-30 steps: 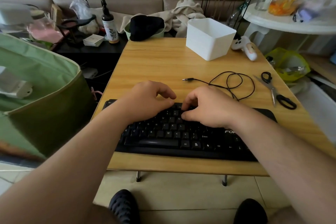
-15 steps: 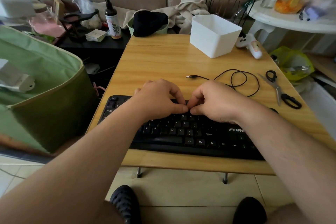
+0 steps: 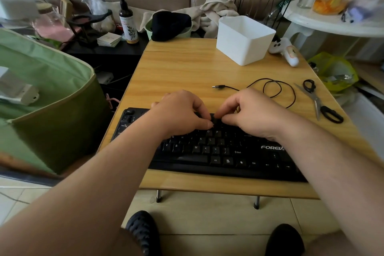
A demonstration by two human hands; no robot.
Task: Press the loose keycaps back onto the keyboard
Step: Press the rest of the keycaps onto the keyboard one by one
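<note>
Both hands, left hand [image 3: 182, 112] and right hand [image 3: 251, 112], have shifted rightward along the keyboard [image 3: 218, 151], curled fingertips meeting over its upper rows, presumably seating a keycap; whether either pinches one cannot be told

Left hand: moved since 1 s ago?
Yes. The left hand has slid right along the keyboard, closing on the right hand; fingertips now nearly meet.

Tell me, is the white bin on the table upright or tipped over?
Upright. The white bin stands on its base on the table, open top facing up.
</note>
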